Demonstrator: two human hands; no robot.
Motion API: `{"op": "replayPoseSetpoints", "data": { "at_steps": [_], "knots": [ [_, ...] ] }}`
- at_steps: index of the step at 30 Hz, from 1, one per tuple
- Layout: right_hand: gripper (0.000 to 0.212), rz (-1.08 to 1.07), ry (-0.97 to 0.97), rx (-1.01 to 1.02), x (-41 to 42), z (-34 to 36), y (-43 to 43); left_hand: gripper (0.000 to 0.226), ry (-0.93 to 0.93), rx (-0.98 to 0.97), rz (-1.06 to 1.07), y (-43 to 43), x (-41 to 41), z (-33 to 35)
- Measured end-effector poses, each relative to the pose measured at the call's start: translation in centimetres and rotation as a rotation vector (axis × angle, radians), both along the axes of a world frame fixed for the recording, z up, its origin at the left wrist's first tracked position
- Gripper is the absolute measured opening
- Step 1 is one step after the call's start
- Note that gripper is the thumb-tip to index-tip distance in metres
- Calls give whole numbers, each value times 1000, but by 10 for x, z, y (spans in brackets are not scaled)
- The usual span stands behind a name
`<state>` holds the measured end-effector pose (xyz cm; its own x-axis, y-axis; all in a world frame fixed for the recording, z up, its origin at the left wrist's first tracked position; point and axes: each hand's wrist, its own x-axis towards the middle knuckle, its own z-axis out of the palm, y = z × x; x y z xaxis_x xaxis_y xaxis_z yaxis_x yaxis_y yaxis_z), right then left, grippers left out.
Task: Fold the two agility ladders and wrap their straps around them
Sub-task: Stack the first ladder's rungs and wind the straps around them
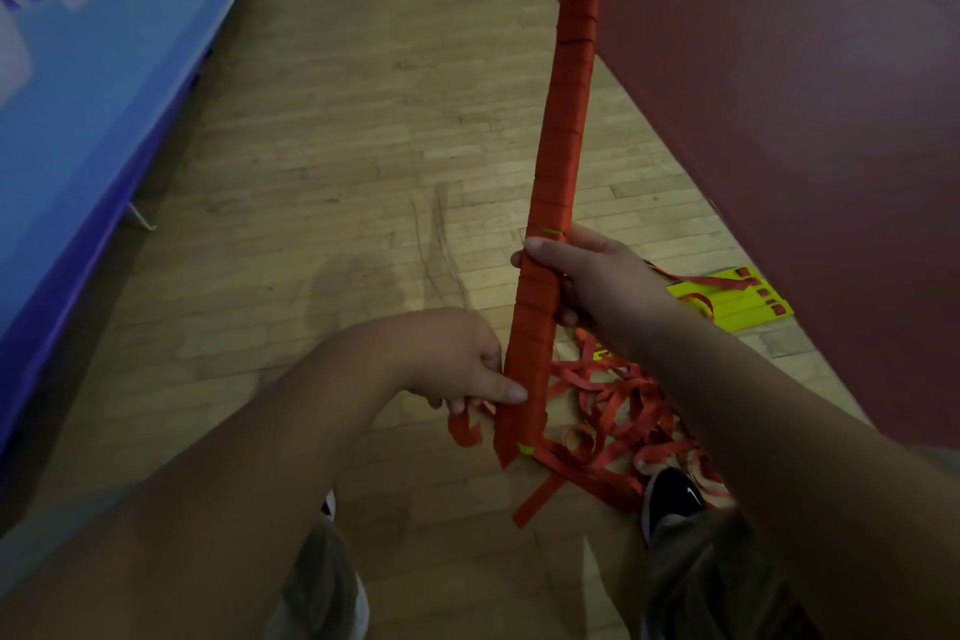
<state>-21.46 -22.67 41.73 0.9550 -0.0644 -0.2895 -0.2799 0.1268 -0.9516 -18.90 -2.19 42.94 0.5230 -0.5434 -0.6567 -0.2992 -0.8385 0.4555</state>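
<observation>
While right hand (597, 286) fingers clamp the wrapped ladder (566, 120), left hand (457, 353) fingers pinch its strap (464, 427)

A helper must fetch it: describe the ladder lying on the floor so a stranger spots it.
Find the dark red floor area; at its edge, on the wooden boards beyond the right hand, lies a flat yellow rung stack. Unlike the red-wrapped bundle in that hand and the loose red straps beside the black shoe, it shows bare yellow.

No text is legible: white lettering on the blue banner (78, 42) is blurred beyond reading.
</observation>
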Motion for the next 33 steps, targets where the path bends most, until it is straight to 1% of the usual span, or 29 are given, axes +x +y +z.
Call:
{"op": "replayPoseSetpoints", "data": {
  "at_steps": [2,4,7,9,11,13,15,17,21,23,25,28,31,32,33],
  "knots": [
    [24,-19,3,-29,0,-2,3,48,-58,41,-7,-1,-1,0],
    [22,-55,5,-51,0,-4,6,50,-74,62,-10,-3,-3,3],
    [22,-95,0,-73,1,-8,11,61,-91,78,27,-11,-9,7],
    [22,-111,-7,-91,1,-10,12,67,-145,95,60,-19,-14,3],
    [22,-107,-24,-118,0,-10,12,65,-201,89,112,-25,-19,-1],
    [22,-95,-44,-133,-1,-9,12,58,-206,63,157,-28,-22,-2],
    [22,-90,-49,-127,-1,-9,12,52,-178,31,179,-27,-23,-4],
    [26,-82,-49,-89,-1,-9,11,49,-161,7,183,-26,-22,-6],
    [37,-118,-23,71,3,-4,9,49,-109,-30,113,-21,-15,-2],
    [39,-145,1,117,5,1,6,37,-25,-85,93,-17,-12,3],
    [40,-137,15,110,7,5,1,26,86,-160,110,-14,-12,4],
    [31,-73,6,157,9,10,-7,30,201,-249,114,-11,-13,1],
    [12,103,-40,164,6,19,-13,34,283,-270,67,-10,-14,3],
    [15,151,-58,152,5,22,-13,33,292,-262,59,-9,-14,6],
    [27,178,-64,142,4,24,-14,30,289,-252,51,-9,-13,9]
  ]
}}
